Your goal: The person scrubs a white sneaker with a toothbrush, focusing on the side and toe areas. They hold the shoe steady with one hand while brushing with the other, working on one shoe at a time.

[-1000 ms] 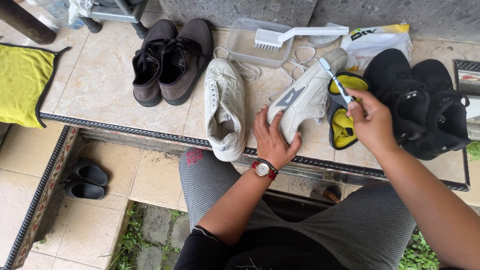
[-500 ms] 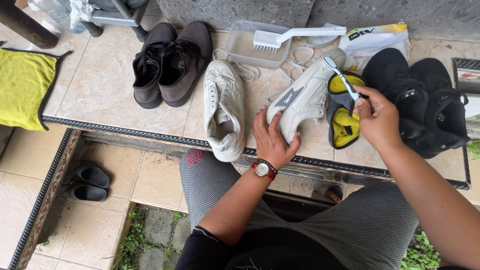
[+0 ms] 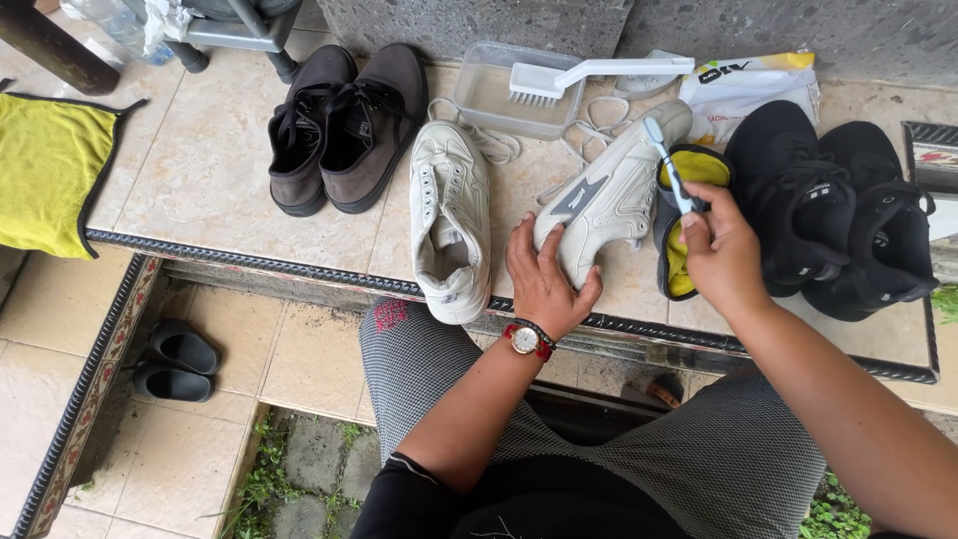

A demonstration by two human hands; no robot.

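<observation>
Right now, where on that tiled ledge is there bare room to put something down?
Bare tile lies between the yellow cloth and the brown shoes. Crowded: from the white shoes rightward, with the tub, laces, both hands and the black shoes packed close.

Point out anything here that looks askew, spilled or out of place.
Nothing is spilled. The white sneakers have no laces: loose white laces lie on the tiles by the plastic tub. One white sneaker lies tipped on its side under the left hand; the right hand holds a toothbrush.
</observation>
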